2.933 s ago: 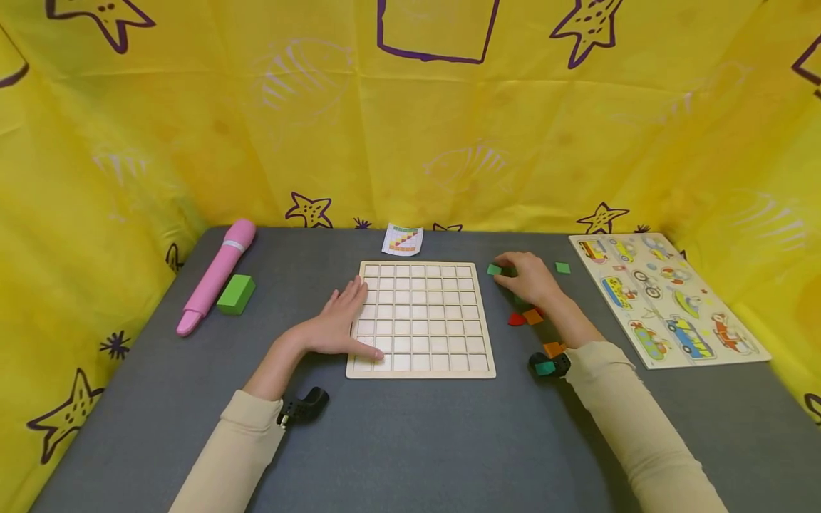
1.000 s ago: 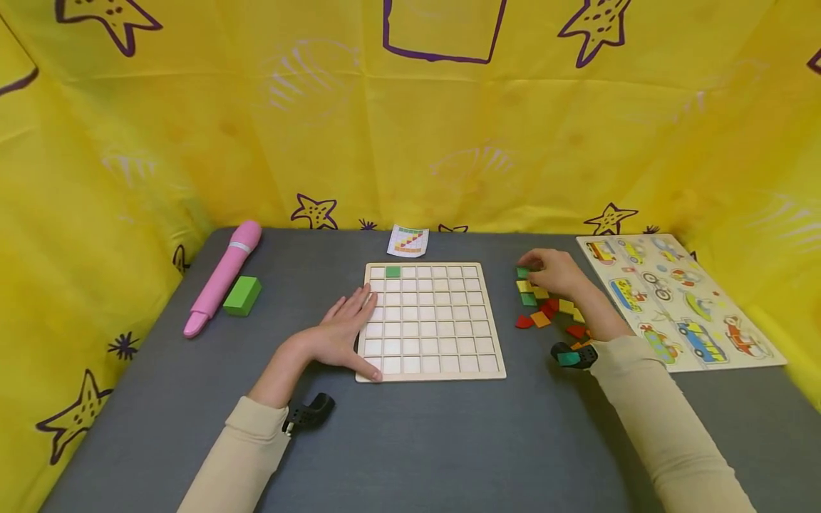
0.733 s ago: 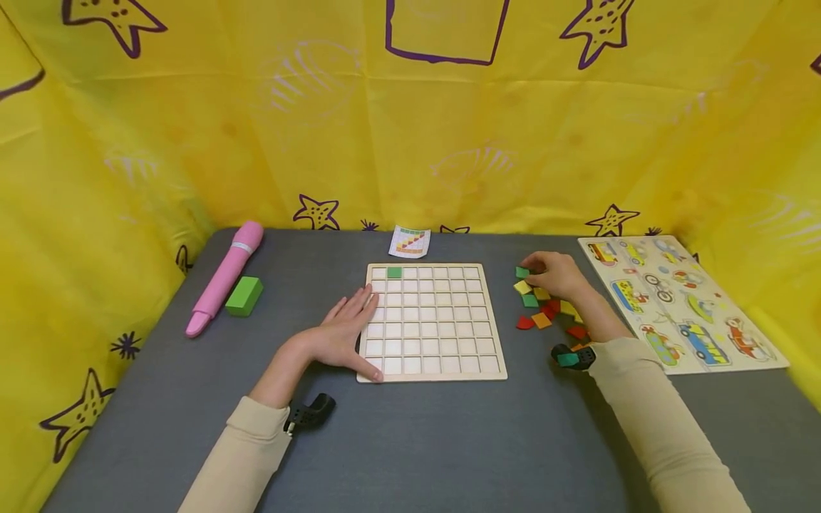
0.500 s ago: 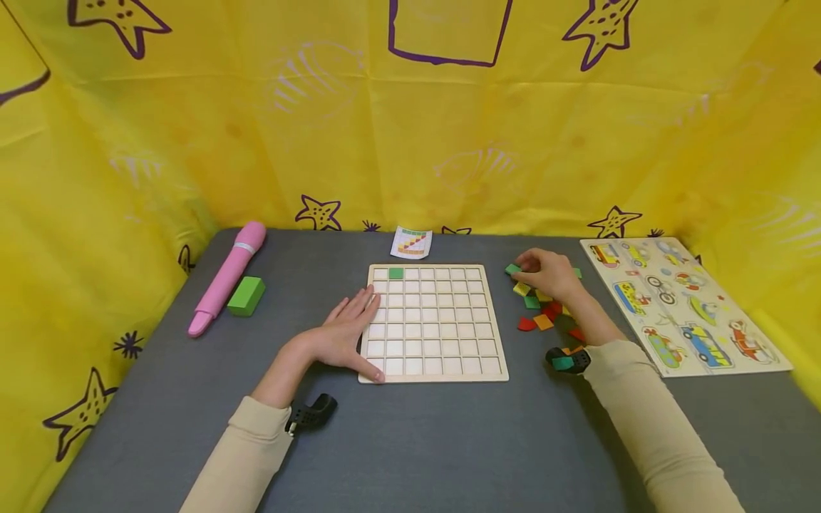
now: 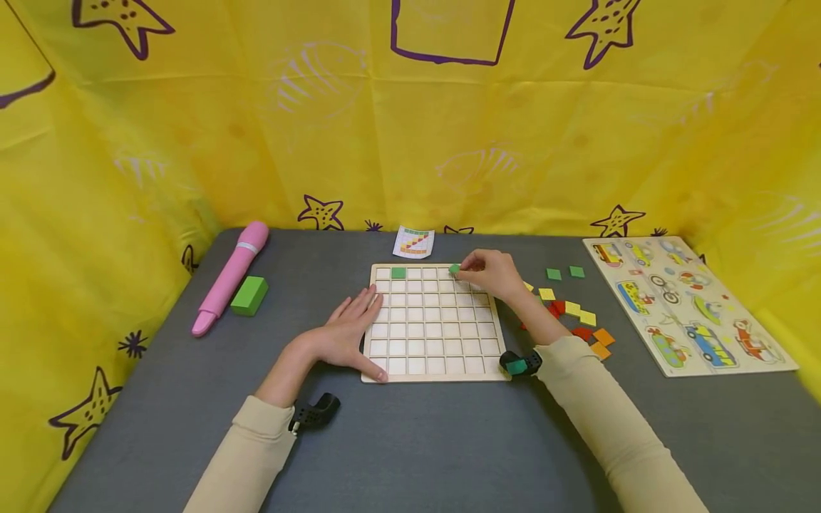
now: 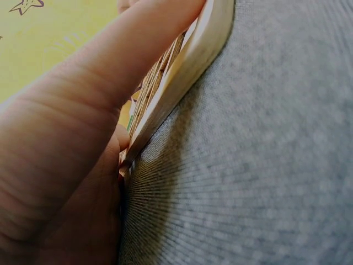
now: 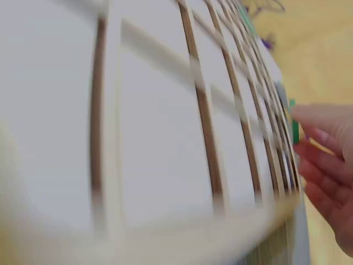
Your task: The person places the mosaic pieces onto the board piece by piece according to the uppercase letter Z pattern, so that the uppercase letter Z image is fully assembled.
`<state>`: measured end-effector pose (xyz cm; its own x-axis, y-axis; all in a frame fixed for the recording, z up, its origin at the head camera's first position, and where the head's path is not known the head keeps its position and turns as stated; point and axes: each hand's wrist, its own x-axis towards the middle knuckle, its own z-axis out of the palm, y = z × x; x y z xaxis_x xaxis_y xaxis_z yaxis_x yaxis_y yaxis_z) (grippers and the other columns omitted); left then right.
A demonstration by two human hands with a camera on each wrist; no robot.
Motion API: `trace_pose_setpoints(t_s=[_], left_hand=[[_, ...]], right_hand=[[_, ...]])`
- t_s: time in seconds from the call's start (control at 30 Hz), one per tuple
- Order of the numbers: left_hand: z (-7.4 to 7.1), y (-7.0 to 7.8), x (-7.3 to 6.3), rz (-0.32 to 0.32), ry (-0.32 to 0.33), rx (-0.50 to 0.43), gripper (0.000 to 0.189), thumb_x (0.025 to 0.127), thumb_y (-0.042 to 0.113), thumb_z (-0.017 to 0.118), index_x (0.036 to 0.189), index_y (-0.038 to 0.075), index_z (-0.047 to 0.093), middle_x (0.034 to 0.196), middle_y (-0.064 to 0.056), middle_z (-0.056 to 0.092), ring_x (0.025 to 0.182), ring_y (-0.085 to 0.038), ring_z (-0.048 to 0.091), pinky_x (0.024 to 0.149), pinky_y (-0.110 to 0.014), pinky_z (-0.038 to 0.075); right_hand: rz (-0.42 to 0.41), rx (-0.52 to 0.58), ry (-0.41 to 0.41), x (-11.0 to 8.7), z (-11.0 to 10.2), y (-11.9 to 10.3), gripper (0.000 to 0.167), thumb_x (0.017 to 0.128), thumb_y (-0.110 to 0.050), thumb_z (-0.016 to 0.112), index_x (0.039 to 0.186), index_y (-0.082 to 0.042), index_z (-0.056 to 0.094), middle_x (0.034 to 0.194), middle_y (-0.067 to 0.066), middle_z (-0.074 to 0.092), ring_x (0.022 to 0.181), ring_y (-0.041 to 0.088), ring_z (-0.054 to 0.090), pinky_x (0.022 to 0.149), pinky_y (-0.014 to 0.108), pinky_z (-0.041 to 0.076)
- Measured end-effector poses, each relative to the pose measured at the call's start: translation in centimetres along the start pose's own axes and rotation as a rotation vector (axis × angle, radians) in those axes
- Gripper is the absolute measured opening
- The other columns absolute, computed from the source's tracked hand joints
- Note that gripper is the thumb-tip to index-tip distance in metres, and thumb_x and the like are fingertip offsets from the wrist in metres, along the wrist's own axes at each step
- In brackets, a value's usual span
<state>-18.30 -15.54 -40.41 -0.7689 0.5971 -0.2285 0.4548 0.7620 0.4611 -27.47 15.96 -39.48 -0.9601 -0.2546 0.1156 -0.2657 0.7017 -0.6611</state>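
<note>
A wooden grid board (image 5: 436, 378) lies on the table with one green tile (image 5: 398, 273) set in its far row, second cell from the left. My left hand (image 5: 343, 333) rests along the board's left edge, fingers spread straight and the thumb on the near left corner. In the left wrist view, that thumb (image 6: 110, 66) crosses the board's rim. My right hand (image 5: 497, 274) pinches another green tile (image 5: 454, 269) over the right part of the far row. The right wrist view shows this tile (image 7: 294, 121) on edge between thumb and fingers.
Loose yellow, red and orange tiles (image 5: 572, 308) lie right of the board, partly behind the right forearm, with two green tiles (image 5: 554, 273) beyond. A small pattern card (image 5: 413, 243) lies behind the board. A picture puzzle (image 5: 686, 306) is far right; a pink microphone (image 5: 231, 278) and green block (image 5: 249, 296) stand left.
A green tile has come to sit in the board's far row. My right hand has taken another green tile from the pile and carried it left over the board. The left hand stays put.
</note>
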Motion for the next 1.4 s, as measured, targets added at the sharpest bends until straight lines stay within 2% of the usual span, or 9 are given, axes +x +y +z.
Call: trace_pose_setpoints(t_s=[0.13,0.37,0.6,0.7,0.83,0.97,1.1,1.3,1.4], left_hand=[[-0.1,0.0,0.0,-0.008,-0.004,-0.004,0.138,0.065,0.071,0.076,0.155,0.004,-0.004,0.161,-0.013,-0.016,0.147,-0.027,-0.013,0.116,-0.05,-0.004],[-0.1,0.0,0.0,-0.014,-0.008,-0.021,0.138,0.065,0.07,0.077,0.155,0.003,-0.004,0.161,-0.014,-0.016,0.147,-0.026,-0.014,0.116,-0.05,-0.004],[0.1,0.1,0.2,-0.031,-0.033,-0.005,0.14,0.063,0.074,0.075,0.156,0.007,-0.005,0.16,-0.012,-0.019,0.147,-0.023,-0.015,0.116,-0.047,-0.006],[0.1,0.3,0.1,-0.031,-0.039,-0.001,0.142,0.06,0.075,0.076,0.156,0.008,-0.005,0.16,-0.012,-0.02,0.147,-0.022,-0.016,0.116,-0.046,-0.007],[0.0,0.4,-0.1,-0.019,-0.027,-0.011,0.143,0.059,0.073,0.078,0.156,0.009,-0.004,0.16,-0.012,-0.019,0.147,-0.023,-0.015,0.116,-0.047,-0.007],[-0.1,0.2,-0.2,-0.006,-0.01,-0.021,0.142,0.059,0.071,0.079,0.157,0.008,-0.002,0.161,-0.013,-0.017,0.148,-0.025,-0.013,0.116,-0.048,-0.006],[-0.2,0.1,-0.2,0.007,0.001,-0.028,0.14,0.06,0.068,0.081,0.157,0.007,0.001,0.161,-0.013,-0.015,0.148,-0.027,-0.011,0.116,-0.05,-0.005],[-0.2,0.0,-0.2,0.015,-0.003,-0.04,0.138,0.061,0.066,0.081,0.157,0.007,0.001,0.161,-0.013,-0.015,0.148,-0.028,-0.011,0.115,-0.051,-0.005],[-0.2,0.1,-0.1,0.021,-0.003,-0.048,0.138,0.061,0.065,0.082,0.157,0.007,0.002,0.161,-0.014,-0.015,0.148,-0.028,-0.01,0.115,-0.052,-0.005]], right_hand=[[-0.034,0.026,-0.007,0.6,1.4,-1.7,0.016,0.087,-0.023,0.076,0.092,-0.009,0.071,0.089,0.005,0.069,0.084,0.022,0.061,0.073,0.036,0.049],[-0.133,0.024,-0.087,1.7,3.7,-3.9,0.009,0.088,-0.018,0.074,0.092,-0.01,0.071,0.091,0.003,0.069,0.086,0.021,0.062,0.077,0.036,0.05],[-0.229,-0.037,-0.126,2.2,4.5,-4.1,0.009,0.092,-0.013,0.069,0.097,-0.01,0.076,0.098,0.004,0.071,0.089,0.022,0.06,0.082,0.038,0.049],[-0.277,-0.021,-0.154,2.0,4.1,-3.8,0.015,0.095,-0.012,0.065,0.102,-0.007,0.076,0.111,0.009,0.07,0.102,0.026,0.061,0.088,0.041,0.049],[-0.26,0.008,-0.161,1.1,2.5,-3.2,0.019,0.097,-0.012,0.061,0.108,-0.005,0.075,0.121,0.012,0.066,0.116,0.029,0.057,0.095,0.044,0.047],[-0.214,-0.021,-0.128,-0.2,-0.2,-1.4,0.018,0.096,-0.012,0.061,0.107,-0.004,0.074,0.109,0.011,0.07,0.102,0.027,0.063,0.087,0.044,0.051],[-0.193,-0.09,-0.123,-2.0,-3.3,1.4,0.014,0.093,-0.009,0.064,0.103,-0.003,0.073,0.1,0.01,0.071,0.092,0.027,0.064,0.084,0.045,0.052],[-0.101,-0.189,-0.223,-5.1,-7.8,4.7,0.014,0.089,-0.008,0.069,0.102,-0.003,0.07,0.1,0.01,0.069,0.087,0.025,0.06,0.08,0.044,0.05],[-0.095,-0.225,-0.272,-6.1,-9.1,5.6,0.018,0.086,-0.007,0.071,0.103,-0.003,0.069,0.102,0.009,0.068,0.083,0.023,0.056,0.075,0.039,0.048]])
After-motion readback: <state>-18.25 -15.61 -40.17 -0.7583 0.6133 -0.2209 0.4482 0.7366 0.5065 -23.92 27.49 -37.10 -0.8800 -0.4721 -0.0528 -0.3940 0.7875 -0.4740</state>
